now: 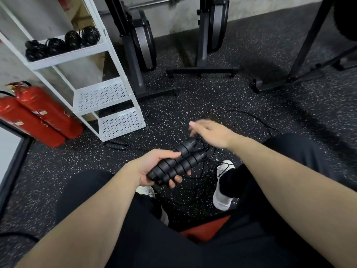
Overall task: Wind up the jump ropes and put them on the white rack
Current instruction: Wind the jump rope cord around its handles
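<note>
Your left hand [158,167] grips both rope handles [177,161]; right hand [210,133] blurred just beyond, fingers loose, holding nothing.

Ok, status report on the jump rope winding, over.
Left hand grips both handles. Right hand open, blurred, above loose cord. Wound ropes on white rack.

The light is even and fairly bright, falling from above and behind me, so my head and shoulders throw a soft dark shadow on the speckled floor [270,74] ahead of my knees. My right hand [210,133] is smeared with motion blur at the fingertips, while my left hand [154,167] is sharp. The wide lens bends the white rack [108,55] and the frame's edges outward, and the red fire extinguishers [38,117] carry a mild sheen.
</note>
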The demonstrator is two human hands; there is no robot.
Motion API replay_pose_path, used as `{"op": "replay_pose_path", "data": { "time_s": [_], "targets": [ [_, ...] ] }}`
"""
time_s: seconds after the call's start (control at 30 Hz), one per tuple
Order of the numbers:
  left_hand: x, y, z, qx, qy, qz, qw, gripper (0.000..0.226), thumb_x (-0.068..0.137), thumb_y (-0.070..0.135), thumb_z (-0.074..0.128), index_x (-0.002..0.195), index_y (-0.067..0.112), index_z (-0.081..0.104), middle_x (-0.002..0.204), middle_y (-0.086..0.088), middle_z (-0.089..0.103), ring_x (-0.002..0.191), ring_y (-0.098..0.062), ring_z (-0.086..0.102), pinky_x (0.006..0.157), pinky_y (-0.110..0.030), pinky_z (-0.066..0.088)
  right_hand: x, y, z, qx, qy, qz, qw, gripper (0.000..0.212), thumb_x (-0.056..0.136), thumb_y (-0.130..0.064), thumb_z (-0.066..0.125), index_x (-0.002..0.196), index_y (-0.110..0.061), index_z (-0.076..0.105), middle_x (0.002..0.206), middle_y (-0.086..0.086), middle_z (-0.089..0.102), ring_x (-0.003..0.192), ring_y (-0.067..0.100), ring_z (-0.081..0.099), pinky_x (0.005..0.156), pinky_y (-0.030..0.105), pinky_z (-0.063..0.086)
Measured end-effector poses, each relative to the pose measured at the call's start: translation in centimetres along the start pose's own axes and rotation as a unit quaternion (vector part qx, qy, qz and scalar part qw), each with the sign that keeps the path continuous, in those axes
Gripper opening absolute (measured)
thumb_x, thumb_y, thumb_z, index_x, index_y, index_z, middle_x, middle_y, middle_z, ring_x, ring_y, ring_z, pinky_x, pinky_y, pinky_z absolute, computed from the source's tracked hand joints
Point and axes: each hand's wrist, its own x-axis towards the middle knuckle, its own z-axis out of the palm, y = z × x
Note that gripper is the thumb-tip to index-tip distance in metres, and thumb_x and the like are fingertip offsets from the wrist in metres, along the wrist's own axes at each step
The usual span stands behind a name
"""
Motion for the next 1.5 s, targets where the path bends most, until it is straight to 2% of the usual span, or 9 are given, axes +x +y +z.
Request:
{"op": "replay_pose_path", "data": {
  "time_s": [0.13, 0.4, 0.53, 0.67, 0.8, 1.0, 1.17, 1.37, 1.5],
  "targets": [
    [-0.8, 0.4, -0.8, -0.004, -0.012, 0.024, 1.0, 0.068, 0.077, 0.034, 0.083, 0.13, 0.0, 0.058, 0.104, -0.016, 0.06, 0.07, -0.02, 0.053, 0.06, -0.03, 0.046, 0.1, 0.7, 1.0, 0.037, -0.062, 0.04, 0.997, 0.078, 0.1, -0.068, 0.028, 0.08, -0.006, 0.071, 0.067, 0.007, 0.071, 0.055, 0.009, 0.062, 0.074, 0.028, 0.044],
    [-1.3, 1.0, -0.4, -0.009, 0.099, 0.083, 0.992, 0.051, 0.093, 0.035, 0.056, 0.13, 0.002, 0.066, 0.107, -0.023, 0.068, 0.076, -0.03, 0.064, 0.063, -0.035, 0.053, 0.7, 1.4, -0.4, 0.124, 0.02, -0.012, 0.992, 0.03, 0.101, -0.046, 0.057, 0.084, -0.025, 0.072, 0.054, -0.014, 0.043, 0.043, 0.001, 0.034, 0.044, 0.01, 0.029],
    [-0.8, 0.8, 0.6, -0.043, 0.055, 0.084, 0.994, 0.051, 0.098, 0.04, 0.049, 0.139, 0.014, 0.062, 0.137, -0.025, 0.062, 0.085, -0.034, 0.068, 0.066, -0.037, 0.054, 1.1, 1.0, 1.4, 0.28, 0.03, 0.049, 0.958, 0.027, 0.104, -0.041, 0.052, 0.092, -0.022, 0.066, 0.053, -0.011, 0.043, 0.047, 0.008, 0.031, 0.043, 0.02, 0.025],
    [-0.5, 0.9, 1.5, -0.062, 0.057, 0.087, 0.993, 0.051, 0.096, 0.044, 0.049, 0.132, 0.013, 0.068, 0.125, -0.021, 0.068, 0.084, -0.035, 0.069, 0.065, -0.038, 0.057, 1.3, 0.6, 1.8, 0.343, 0.016, 0.08, 0.936, 0.029, 0.105, -0.043, 0.048, 0.087, -0.024, 0.061, 0.056, -0.006, 0.047, 0.043, 0.008, 0.028, 0.04, 0.02, 0.019],
    [0.0, 0.7, 0.7, -0.056, 0.067, 0.066, 0.994, 0.054, 0.098, 0.044, 0.054, 0.139, 0.009, 0.056, 0.099, -0.016, 0.063, 0.07, -0.024, 0.055, 0.055, -0.031, 0.048, 0.9, 0.7, 0.9, 0.31, 0.007, 0.081, 0.947, 0.03, 0.105, -0.042, 0.05, 0.089, -0.022, 0.065, 0.054, -0.007, 0.045, 0.043, 0.008, 0.03, 0.041, 0.021, 0.022],
    [0.9, 0.9, -0.2, 0.107, 0.237, 0.096, 0.961, 0.027, 0.103, 0.041, 0.06, 0.126, 0.053, 0.055, 0.084, -0.008, 0.064, 0.062, -0.019, 0.056, 0.051, -0.027, 0.046, 0.7, 0.9, -0.4, 0.13, 0.1, 0.091, 0.982, 0.029, 0.101, -0.044, 0.057, 0.092, -0.023, 0.074, 0.056, -0.007, 0.047, 0.046, 0.01, 0.034, 0.047, 0.026, 0.028],
    [2.4, 0.7, -1.1, 0.009, 0.397, 0.17, 0.902, 0.047, 0.089, 0.054, 0.073, 0.126, 0.032, 0.054, 0.092, -0.008, 0.06, 0.061, -0.018, 0.055, 0.056, -0.03, 0.049, 1.0, 0.1, 0.8, 0.166, 0.079, 0.11, 0.977, 0.023, 0.108, -0.035, 0.044, 0.117, -0.019, 0.057, 0.078, -0.003, 0.06, 0.054, 0.009, 0.041, 0.044, 0.023, 0.034],
    [2.6, 1.0, -1.0, -0.168, 0.359, 0.222, 0.891, 0.075, 0.067, 0.047, 0.09, 0.127, 0.015, 0.059, 0.096, -0.009, 0.066, 0.073, -0.022, 0.064, 0.066, -0.035, 0.056, -0.1, -3.9, 4.2, 0.073, -0.026, -0.002, 0.997, 0.023, 0.108, -0.03, 0.043, 0.125, -0.022, 0.057, 0.08, -0.007, 0.064, 0.055, 0.006, 0.049, 0.049, 0.019, 0.041],
    [2.6, 1.0, -1.1, -0.187, 0.352, 0.231, 0.888, 0.016, 0.09, 0.021, 0.075, 0.098, 0.012, 0.065, 0.09, -0.005, 0.067, 0.078, -0.021, 0.067, 0.073, -0.034, 0.056, -0.3, -4.5, 6.2, 0.085, -0.055, -0.041, 0.994, 0.036, 0.108, -0.023, 0.044, 0.143, -0.02, 0.055, 0.073, -0.013, 0.057, 0.054, 0.007, 0.048, 0.05, 0.017, 0.039]
  ]
}}
